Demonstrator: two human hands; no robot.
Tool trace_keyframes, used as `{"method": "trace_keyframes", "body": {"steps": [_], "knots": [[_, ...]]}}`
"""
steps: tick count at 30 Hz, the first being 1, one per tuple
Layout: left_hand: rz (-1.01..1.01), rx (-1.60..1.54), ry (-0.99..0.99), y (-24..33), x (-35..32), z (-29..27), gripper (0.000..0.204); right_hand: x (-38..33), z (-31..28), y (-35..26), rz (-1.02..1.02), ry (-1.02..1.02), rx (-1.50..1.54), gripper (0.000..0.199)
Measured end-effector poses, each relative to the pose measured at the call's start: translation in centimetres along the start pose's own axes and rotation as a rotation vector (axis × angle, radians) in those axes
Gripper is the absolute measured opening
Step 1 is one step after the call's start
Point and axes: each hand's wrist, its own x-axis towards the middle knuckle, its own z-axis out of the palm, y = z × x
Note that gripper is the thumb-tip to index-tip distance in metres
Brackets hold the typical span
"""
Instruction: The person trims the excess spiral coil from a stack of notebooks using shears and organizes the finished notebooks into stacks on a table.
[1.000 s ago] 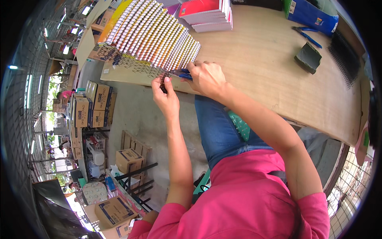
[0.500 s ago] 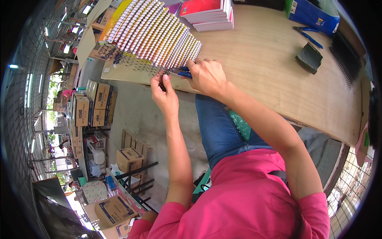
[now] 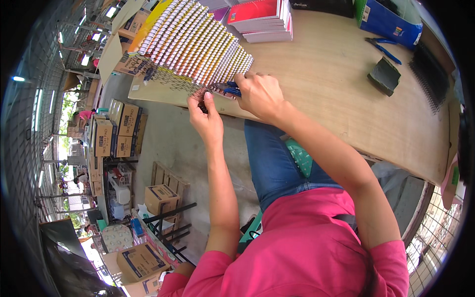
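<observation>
A fanned row of spiral-bound notebooks (image 3: 195, 42) with white wire coils lies along the near edge of a wooden table (image 3: 336, 94). My left hand (image 3: 207, 119) pinches the wire coil at the end of the nearest notebook, at the table's edge. My right hand (image 3: 260, 94) is closed on blue-handled pliers (image 3: 228, 88), whose tip meets that same coil. Both forearms rise from my pink shirt below.
Stacked red and white notebooks (image 3: 264, 17) lie further back. A blue bin (image 3: 383, 22), a second pair of blue pliers (image 3: 383, 49), a dark block (image 3: 384, 75) and black wire coils (image 3: 431, 74) sit at the right. Cardboard boxes (image 3: 116, 131) stand on the floor at left.
Both hands stay at the end of the nearest notebook's coil, shifting only slightly. The fanned notebooks have not moved.
</observation>
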Motion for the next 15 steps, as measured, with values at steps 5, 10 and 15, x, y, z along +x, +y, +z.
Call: {"method": "trace_keyframes", "body": {"steps": [5,10,15], "knots": [[-0.039,-0.006,-0.030,-0.2,-0.3,-0.5,0.021,-1.0,-0.5,0.4,-0.054,0.160,0.067,0.036],[-0.010,0.021,-0.023,0.4,-0.2,-0.9,0.021,-0.7,-0.9,-0.4,-0.093,0.256,0.018,0.047],[-0.103,-0.024,-0.012,1.5,-0.1,-1.1,0.024,-0.8,-1.0,-0.9,-0.076,0.228,0.016,0.045]]}}
